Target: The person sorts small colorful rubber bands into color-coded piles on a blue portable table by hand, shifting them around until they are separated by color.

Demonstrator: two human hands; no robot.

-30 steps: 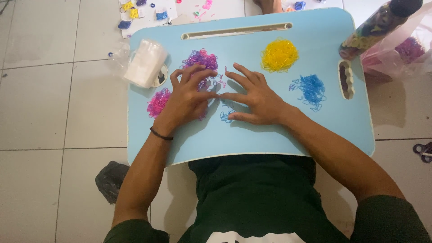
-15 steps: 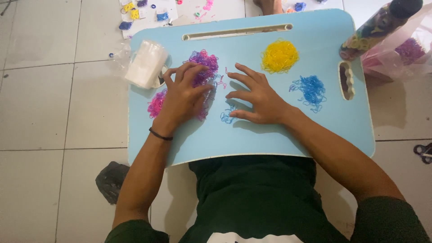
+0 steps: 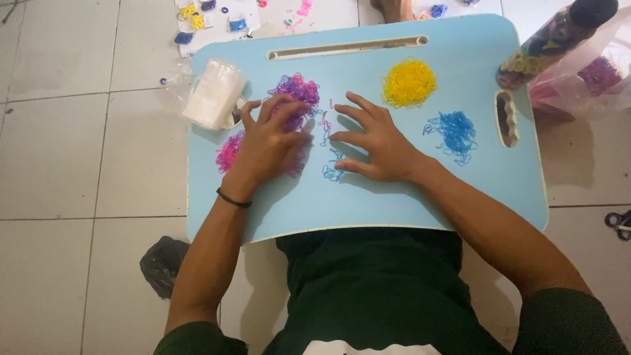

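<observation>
Since the earlier frames the left hand (image 3: pixel 266 146) has been shifted up and left, off the middle of the light blue lap tray (image 3: pixel 394 197), so that its fingertips now lie on the purple band pile (image 3: pixel 297 89); the right hand (image 3: pixel 376 143) has barely been moved.

Both hands are laid flat with the fingers spread. Nothing is gripped by either, and a narrow gap is kept between the two hands. In that gap, near the tray's middle, a thin scatter of loose bands (image 3: pixel 330 163), pink and blue, is seen, touched by the right fingertips.

Much sorting appears done, as a judgement: a yellow pile (image 3: pixel 409 82) is gathered toward the far right corner, a blue pile (image 3: pixel 453 130) lies by the right edge beside the handle slot (image 3: pixel 506 117), and a pink pile (image 3: pixel 228 152) sits by the left edge, partly hidden under the left hand. Only the central scatter seems unsorted.

A white plastic packet (image 3: pixel 211 92) rests over the far left edge. A filled bottle (image 3: pixel 555 39) leans at the far right corner.
</observation>
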